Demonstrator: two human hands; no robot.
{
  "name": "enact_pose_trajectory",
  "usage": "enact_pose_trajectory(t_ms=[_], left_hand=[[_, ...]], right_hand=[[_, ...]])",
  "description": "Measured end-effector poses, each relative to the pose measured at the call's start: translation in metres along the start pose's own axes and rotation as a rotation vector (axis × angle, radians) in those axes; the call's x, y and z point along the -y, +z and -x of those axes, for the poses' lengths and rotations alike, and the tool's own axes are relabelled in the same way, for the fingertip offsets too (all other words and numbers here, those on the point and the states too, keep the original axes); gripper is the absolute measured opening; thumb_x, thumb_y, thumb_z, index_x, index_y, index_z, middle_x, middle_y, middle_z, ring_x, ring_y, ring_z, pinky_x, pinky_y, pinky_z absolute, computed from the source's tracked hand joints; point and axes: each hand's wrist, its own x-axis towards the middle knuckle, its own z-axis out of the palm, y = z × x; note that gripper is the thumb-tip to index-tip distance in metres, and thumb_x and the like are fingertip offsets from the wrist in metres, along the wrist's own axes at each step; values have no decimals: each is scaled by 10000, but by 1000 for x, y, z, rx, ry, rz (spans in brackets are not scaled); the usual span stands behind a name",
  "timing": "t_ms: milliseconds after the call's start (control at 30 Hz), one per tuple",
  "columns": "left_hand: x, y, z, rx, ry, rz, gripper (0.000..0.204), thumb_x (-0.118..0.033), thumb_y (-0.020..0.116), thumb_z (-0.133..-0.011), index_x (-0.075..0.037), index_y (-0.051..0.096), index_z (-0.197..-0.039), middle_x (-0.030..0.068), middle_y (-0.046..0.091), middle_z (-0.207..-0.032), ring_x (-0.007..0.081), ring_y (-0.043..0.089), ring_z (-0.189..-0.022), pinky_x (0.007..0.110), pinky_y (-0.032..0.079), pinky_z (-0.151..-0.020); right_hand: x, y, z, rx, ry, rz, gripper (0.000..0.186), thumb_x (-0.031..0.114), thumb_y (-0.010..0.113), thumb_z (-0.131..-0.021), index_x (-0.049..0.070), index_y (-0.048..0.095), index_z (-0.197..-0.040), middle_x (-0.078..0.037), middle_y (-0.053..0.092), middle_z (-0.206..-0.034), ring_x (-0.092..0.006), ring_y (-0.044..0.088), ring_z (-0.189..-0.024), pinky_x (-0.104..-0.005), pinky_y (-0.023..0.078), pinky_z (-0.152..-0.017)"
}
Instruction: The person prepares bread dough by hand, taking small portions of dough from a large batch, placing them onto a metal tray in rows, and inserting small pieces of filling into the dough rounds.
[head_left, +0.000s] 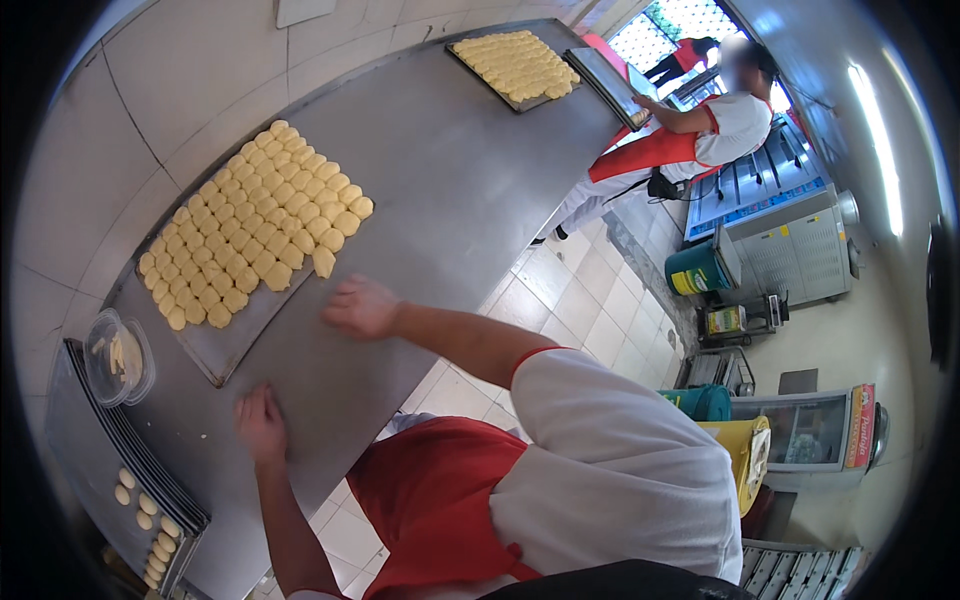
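Observation:
My right hand is low over the steel worktable, fingers loosely bent and apart, near the lower edge of a tray of pale dough rounds packed in rows. My left hand is nearer me on the steel, fingers slightly curled, with nothing visible in it. A clear plastic tub with pale pieces inside sits left of my hands, beside stacked dark trays holding several smaller dough balls.
A second dough tray sits at the far end. A co-worker there holds a metal tray; another person is beyond. Bins, a metal appliance and a glass-door cooler line the right wall.

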Motion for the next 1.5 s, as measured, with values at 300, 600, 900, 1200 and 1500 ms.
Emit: enact_pose_trajectory(t_ms=[300, 600, 900, 1200, 1500], left_hand=[[-82, 20, 3, -136, 237, -280, 231, -95, 660, -1005, -70, 735, -1222, 177, 699, -1046, 401, 647, -1017, 550, 509, -975], [-57, 24, 55, -101, 44, -13, 211, -85, 695, -976, -82, 763, -1176, 152, 711, -940, 355, 672, -894, 529, 527, -964], [-11, 21, 17, -234, 192, -199, 174, -124, 707, -972, -94, 761, -1135, 142, 711, -958, 375, 673, -938, 513, 541, -896], [-44, 17, -32, -25, 158, -69, 147, -115, 725, -962, -73, 765, -1097, 134, 707, -922, 383, 672, -919, 513, 542, -918], [-73, 43, -16, -91, 414, -181, 124, -110, 735, -947, -70, 760, -1062, 146, 726, -922, 379, 693, -911, 502, 561, -894]], right_hand=[[61, 19, 25, -19, 11, -183, 340, 283, 746, -867, 152, 681, -1173, -66, 635, -1000, -270, 621, -1026, -498, 488, -972], [33, 26, 94, -166, 144, -141, 252, 215, 723, -898, 156, 672, -1138, -55, 614, -978, -257, 605, -982, -464, 474, -888], [8, 12, 45, -216, 83, -114, 278, 177, 756, -889, 159, 693, -1160, -59, 612, -988, -259, 612, -988, -465, 474, -885], [26, 27, 12, -91, -9, -179, 252, 253, 751, -868, 150, 697, -1091, -55, 631, -987, -295, 624, -1039, -493, 488, -1020], [63, 30, 30, -104, -72, -190, 288, 221, 757, -845, 140, 696, -1115, -49, 673, -1016, -286, 636, -1053, -458, 513, -970]])
